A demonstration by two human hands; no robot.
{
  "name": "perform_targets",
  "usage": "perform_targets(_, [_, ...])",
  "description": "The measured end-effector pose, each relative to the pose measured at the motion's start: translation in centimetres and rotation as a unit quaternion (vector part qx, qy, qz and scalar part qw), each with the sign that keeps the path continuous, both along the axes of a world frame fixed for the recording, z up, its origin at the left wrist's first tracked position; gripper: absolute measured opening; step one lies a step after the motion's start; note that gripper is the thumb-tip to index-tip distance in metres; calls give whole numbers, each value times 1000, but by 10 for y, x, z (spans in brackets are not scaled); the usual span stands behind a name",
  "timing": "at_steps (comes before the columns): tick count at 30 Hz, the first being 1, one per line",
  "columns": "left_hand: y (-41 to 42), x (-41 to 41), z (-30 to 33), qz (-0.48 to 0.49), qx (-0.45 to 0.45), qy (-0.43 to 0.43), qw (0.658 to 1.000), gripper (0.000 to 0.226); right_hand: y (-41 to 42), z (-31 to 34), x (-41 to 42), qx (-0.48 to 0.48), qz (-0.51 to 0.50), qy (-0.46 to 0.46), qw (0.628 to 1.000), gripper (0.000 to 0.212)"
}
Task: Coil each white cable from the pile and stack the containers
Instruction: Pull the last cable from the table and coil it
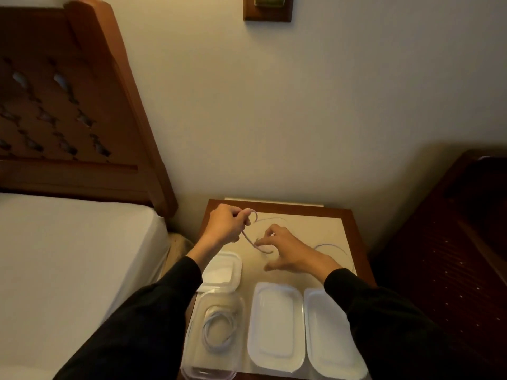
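While our left hand (223, 224) holds a cable (248, 237) loop at centre frame, our right hand (285, 249) pinches its lower end just above the tabletop (315, 229).

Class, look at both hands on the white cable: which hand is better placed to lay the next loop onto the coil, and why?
The right hand. It pinches the free run of the white cable low over the table, while the left hand already grips the looped part, raised.

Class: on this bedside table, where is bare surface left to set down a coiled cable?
Bare top lies between the right hand and the two white lids, and along the far edge of the table. The near edge is crowded: clear container holding a coil, lids, another container.
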State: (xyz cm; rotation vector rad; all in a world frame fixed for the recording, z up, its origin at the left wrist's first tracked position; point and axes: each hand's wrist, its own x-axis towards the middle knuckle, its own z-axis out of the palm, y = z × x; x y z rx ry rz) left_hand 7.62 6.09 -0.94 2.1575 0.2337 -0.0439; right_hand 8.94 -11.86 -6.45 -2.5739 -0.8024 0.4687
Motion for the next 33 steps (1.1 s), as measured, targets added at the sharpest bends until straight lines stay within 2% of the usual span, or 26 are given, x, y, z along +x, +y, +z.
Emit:
perform_targets(1, [-9,1,13,4,-46,-1,999,41,-4,12,-2,31,-3,-11,999,47])
perform_targets(3, [-22,4,37,3,-91,-29,995,44,-14,38,-6,91,-13,-41,995,26])
perform_targets(4, [-26,4,49,11,-70,-55,996,45,-21,51,-6,122,-27,-53,991,25])
perform_targets(7, [-30,4,80,76,112,-152,979,39,-47,109,-9,233,-104,-72,964,40])
perform_targets(8, [-32,4,87,84,142,-168,972,35,-55,130,-10,250,-121,-88,957,42])
perform_targets(12, [-54,-4,104,68,153,-200,965,30,-66,209,-22,213,-102,-175,956,43])
perform_targets(14, [-67,-9,114,49,72,-241,966,49,-66,238,-27,191,-90,-230,950,41])
perform_targets(16, [-82,-13,129,-56,-94,-268,957,58,-67,259,-29,182,-79,-261,945,36])
perform_targets(18, [-97,-16,142,-153,-208,-267,929,47,-68,273,-30,200,-69,-257,943,30])
perform_targets(20, [-109,-20,151,-175,-222,-308,908,31,-72,283,-31,217,-75,-255,939,31])
perform_targets(22, [-113,-20,161,-155,-118,-417,888,26,-81,296,-35,226,-88,-264,934,39])
perform_targets(24, [-104,-14,170,-155,41,-513,843,27,-91,305,-42,219,-86,-271,933,41])
perform_targets(26, [-89,-5,189,-178,210,-553,786,29,-100,308,-50,211,-77,-255,940,40])
perform_targets(27, [-83,-1,200,-183,267,-557,765,30,-103,308,-54,214,-81,-245,942,39])
perform_targets(29, [-77,2,221,-181,321,-565,738,31,-109,311,-60,250,-106,-215,938,36])
perform_targets(33, [-76,-3,247,-176,359,-576,713,28,-122,323,-71,328,-148,-108,927,36])
